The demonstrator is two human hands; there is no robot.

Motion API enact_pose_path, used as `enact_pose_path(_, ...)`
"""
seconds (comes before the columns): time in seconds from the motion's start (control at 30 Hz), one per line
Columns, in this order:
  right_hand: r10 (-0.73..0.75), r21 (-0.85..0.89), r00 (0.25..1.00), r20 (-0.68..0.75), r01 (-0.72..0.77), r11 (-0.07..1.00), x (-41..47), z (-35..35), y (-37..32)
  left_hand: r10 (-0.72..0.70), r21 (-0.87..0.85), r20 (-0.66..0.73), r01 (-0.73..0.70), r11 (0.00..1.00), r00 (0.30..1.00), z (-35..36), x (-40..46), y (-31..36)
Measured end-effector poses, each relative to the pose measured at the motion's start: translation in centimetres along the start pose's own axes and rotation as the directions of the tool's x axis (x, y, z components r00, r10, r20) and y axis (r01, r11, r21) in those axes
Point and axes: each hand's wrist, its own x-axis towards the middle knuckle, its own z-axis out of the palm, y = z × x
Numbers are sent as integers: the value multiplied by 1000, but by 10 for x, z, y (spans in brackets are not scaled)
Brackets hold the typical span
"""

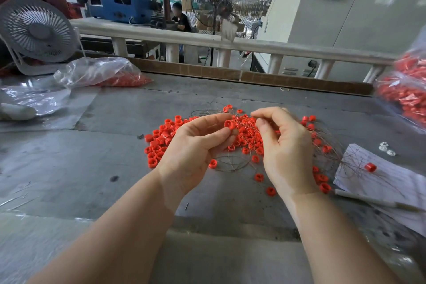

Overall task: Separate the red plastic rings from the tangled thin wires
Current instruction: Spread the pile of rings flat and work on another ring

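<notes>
Both forearms reach forward over grey tabletop [230, 99], hands raised above tangle. Left hand [196, 152]: palm turned up and inward, fingers curled, thumb and fingertips in closed grip on single red ring [228, 124]. Right hand [283, 143]: back toward camera, fingers bent, index and thumb in pinching grip on thin wires [232, 163] at top of tangle. Wires loop through red rings between and beneath hands. Freed rings [159, 143] piled on tabletop just left of left hand. Paper sheet [387, 177] lies at right.
</notes>
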Motion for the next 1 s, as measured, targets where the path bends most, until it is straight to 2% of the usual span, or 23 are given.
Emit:
enact_pose_path(0.27, 52, 49, 999, 2, -52, 997, -1, 1, -1, 19, 36, 13, -20, 999, 1000, -1, -2, 0)
enact_pose_path(0.37, 179, 179, 983, 36, -182, 967, 1, -1, 0, 20, 48, 20, -21, 999, 1000, -2, -2, 0)
enact_pose_path(0.4, 267, 305, 961, 70, -275, 912, 2, -1, 0, 17, 53, 20, -18, 998, 1000, -2, -2, 0)
enact_pose_path(0.47, 423, 593, 891, 164, -432, 680, 7, -4, 0, 8, 65, 23, -10, 998, 1000, -2, -1, 0)
enact_pose_path(0.5, 467, 687, 860, 205, -466, 558, 8, -5, 1, 4, 73, 29, -6, 997, 1000, -2, -2, -1)
enact_pose_path(0.57, 509, 766, 824, 247, -488, 418, 10, -6, 2, -2, 84, 45, -2, 996, 999, -1, -2, -1)
enact_pose_path(0.67, 536, 808, 795, 284, -499, 312, 12, -6, 3, -21, 89, 55, 16, 996, 998, 0, -2, -1)
enact_pose_path(0.8, 547, 836, 780, 305, -494, 238, 13, -7, 3, -70, 107, 79, 61, 992, 994, 0, -4, -1)
enact_pose_path(1.0, 538, 872, 773, 335, -471, 134, 15, -8, 1, -180, 293, 210, 114, 949, 961, 4, -10, -1)
